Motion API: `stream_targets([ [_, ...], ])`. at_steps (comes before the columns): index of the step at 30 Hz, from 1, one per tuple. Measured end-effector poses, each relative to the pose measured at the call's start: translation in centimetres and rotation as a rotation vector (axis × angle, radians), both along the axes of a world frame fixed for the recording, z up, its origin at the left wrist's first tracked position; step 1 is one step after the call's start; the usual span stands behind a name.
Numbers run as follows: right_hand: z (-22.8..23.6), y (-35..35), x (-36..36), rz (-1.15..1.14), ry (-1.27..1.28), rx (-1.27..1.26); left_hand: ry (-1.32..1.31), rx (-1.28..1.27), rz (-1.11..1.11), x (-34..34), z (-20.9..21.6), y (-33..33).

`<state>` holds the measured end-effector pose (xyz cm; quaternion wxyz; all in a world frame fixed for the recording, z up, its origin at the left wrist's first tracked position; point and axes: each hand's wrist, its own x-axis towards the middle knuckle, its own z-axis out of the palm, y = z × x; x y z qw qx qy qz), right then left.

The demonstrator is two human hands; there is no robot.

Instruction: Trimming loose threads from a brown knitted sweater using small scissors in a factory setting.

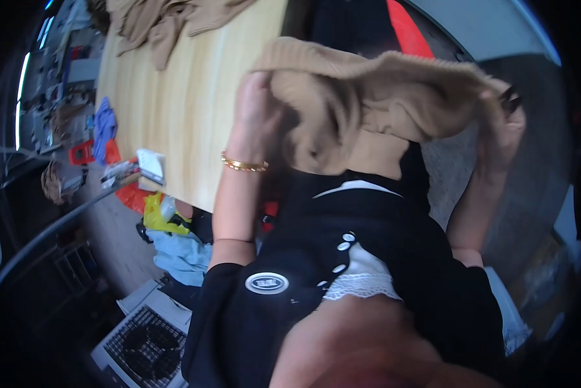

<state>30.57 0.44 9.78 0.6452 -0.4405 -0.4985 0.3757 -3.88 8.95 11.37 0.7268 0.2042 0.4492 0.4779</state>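
Observation:
A tan knitted garment [394, 107] with a ribbed edge hangs stretched between my hands, in front of my body. My left hand [259, 107], a gold bracelet at its wrist, is closed on the garment's left end; motion smears its fingers. At the other end my right hand [509, 123] grips the ribbed edge, and something dark shows at its fingers. The edge runs across the top between both hands, while the rest droops in loose folds below. Parts of the fingers are hidden by the knit.
A light wooden table [180, 97] stands to the left, with more tan knitwear [174, 19] at its far end. A white box-like item [151, 165] is at its near left corner. Light blue cloth [179, 255], a yellow bag [161, 213] and a fan-like unit [149, 346] lie lower left.

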Motion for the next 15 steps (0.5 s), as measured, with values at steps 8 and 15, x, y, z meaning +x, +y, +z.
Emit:
stream_targets([
  [8, 2.1, 0.2, -11.2, 0.324, -0.239, -0.111, 0.116, 0.684, -0.749, 6.1, -1.9, -4.8],
  [15, 3.7, 0.8, -9.5, 0.134, -0.241, -0.066, 0.180, 0.672, -0.333, 0.0, 3.7, -3.0],
])
